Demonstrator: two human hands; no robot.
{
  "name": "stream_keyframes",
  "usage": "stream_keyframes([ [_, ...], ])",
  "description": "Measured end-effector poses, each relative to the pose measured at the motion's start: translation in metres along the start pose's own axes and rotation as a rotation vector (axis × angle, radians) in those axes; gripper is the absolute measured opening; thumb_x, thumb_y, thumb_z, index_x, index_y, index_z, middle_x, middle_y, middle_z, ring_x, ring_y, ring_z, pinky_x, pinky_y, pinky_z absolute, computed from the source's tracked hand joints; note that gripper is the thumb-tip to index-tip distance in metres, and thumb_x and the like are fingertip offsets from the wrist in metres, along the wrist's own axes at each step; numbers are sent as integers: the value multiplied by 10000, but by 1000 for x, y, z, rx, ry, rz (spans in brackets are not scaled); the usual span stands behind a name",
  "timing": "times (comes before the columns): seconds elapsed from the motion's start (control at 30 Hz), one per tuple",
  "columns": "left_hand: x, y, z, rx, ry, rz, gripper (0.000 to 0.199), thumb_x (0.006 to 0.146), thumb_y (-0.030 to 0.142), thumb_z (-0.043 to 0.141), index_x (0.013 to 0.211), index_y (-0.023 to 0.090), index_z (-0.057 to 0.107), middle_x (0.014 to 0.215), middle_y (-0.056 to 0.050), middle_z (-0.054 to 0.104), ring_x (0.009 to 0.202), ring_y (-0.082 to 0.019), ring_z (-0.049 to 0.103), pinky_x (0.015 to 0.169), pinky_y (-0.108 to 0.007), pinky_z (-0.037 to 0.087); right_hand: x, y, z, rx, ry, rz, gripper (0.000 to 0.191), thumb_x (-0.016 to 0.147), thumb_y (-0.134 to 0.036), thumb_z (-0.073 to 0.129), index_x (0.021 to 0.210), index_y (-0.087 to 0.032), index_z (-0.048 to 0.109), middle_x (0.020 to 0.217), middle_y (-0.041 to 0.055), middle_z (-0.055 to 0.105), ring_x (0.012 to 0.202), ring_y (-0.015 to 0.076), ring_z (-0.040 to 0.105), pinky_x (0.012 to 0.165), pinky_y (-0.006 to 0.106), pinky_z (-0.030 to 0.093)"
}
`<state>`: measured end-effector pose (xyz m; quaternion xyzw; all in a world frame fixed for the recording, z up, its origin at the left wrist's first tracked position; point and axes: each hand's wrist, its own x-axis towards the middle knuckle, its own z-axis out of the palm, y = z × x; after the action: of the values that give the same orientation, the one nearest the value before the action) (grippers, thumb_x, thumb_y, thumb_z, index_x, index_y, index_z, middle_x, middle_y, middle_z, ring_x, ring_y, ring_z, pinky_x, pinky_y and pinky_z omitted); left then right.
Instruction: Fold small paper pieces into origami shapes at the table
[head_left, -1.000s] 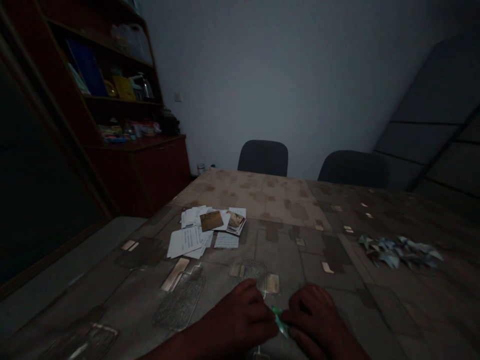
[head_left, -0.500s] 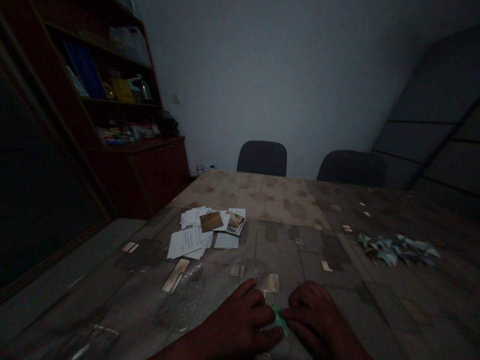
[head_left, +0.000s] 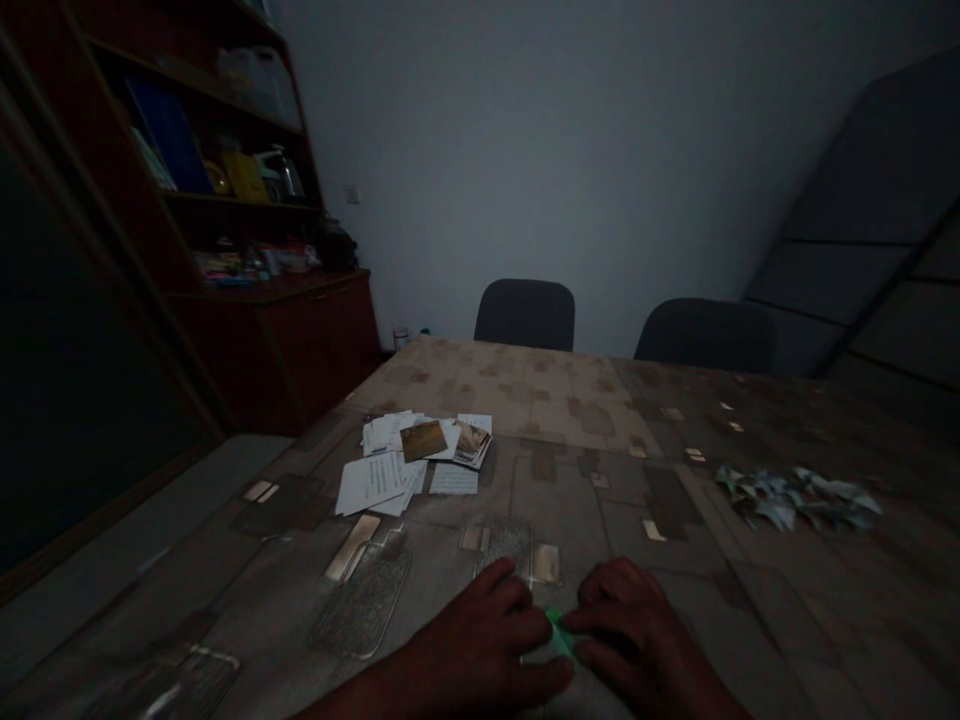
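Note:
Between my hands, close to the near edge of the view, is a small piece of folded green paper [head_left: 559,632], partly covered by fingers. My left hand [head_left: 495,640] comes in from the left, its thumb and fingers pinched on the paper's left side. From the right, my right hand [head_left: 626,630] has its fingers curled and its fingertips pressed on the paper's right side. Dim light hides the paper's exact shape. Over on the right of the table lies a heap of folded paper pieces [head_left: 795,498], pale and pointed.
The patterned tablecloth [head_left: 540,390] covers a long table. Printed cards [head_left: 375,482] and photo cards [head_left: 424,440] lie in a loose pile left of centre. Two dark chairs [head_left: 525,312] stand at the far side. A red-brown cabinet [head_left: 315,330] with filled shelves is at the left.
The fingers of my right hand have shifted slightly on the green paper, and my left thumb has moved a little to the right. The cards and the heap stay put.

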<state>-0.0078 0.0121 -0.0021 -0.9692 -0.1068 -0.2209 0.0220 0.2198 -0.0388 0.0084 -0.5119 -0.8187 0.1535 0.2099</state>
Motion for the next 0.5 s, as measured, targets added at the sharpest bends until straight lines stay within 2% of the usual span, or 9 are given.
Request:
stream_keyframes([
  [0.27, 0, -1, 1, -35, -18, 9, 231, 921, 251, 647, 1126, 331, 578, 874, 16, 611, 824, -171, 519, 947, -388, 361, 0, -1, -1, 1, -57, 45, 156, 816, -193, 753, 951, -269, 738, 903, 33, 660, 900, 239, 592, 778, 389, 441],
  [0.5, 0, -3, -3, -97, -22, 8, 257, 903, 215, 668, 1128, 302, 582, 888, 3, 630, 852, -179, 533, 863, -341, 397, 0, -5, 0, -3, -27, 77, 164, 821, -135, 708, 928, -259, 710, 902, 21, 660, 901, 234, 587, 793, 385, 431],
])
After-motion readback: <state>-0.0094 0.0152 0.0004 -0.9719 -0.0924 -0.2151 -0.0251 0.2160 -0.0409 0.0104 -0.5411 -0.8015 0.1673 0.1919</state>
